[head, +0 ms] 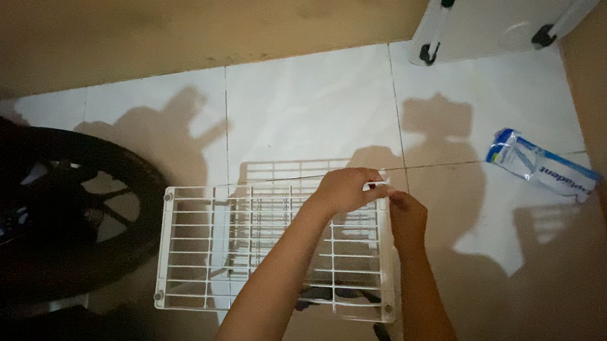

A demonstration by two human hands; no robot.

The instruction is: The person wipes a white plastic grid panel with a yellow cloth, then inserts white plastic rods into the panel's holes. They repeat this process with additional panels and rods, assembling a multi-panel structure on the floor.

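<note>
Both your hands pinch at the far right corner of the white wire-grid rack (265, 253) lying on the pale tiled floor (310, 111): left hand (347, 188) and right hand (407, 217) closed narrow on thin wire, so grip firmly and keep the frame flat. Open tile lies ahead; the black round fan guard (52, 204) crowds the left, the blue-and-white plastic packet (541, 165) sits well right.

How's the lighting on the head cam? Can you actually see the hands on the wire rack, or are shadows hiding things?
Head view: dim, with one hard light throwing sharp shadows across the white floor tiles; both hands, left hand and right hand, read clearly at the wire rack; the black fan at left sinks into darkness; fingertips slightly soft.
</note>
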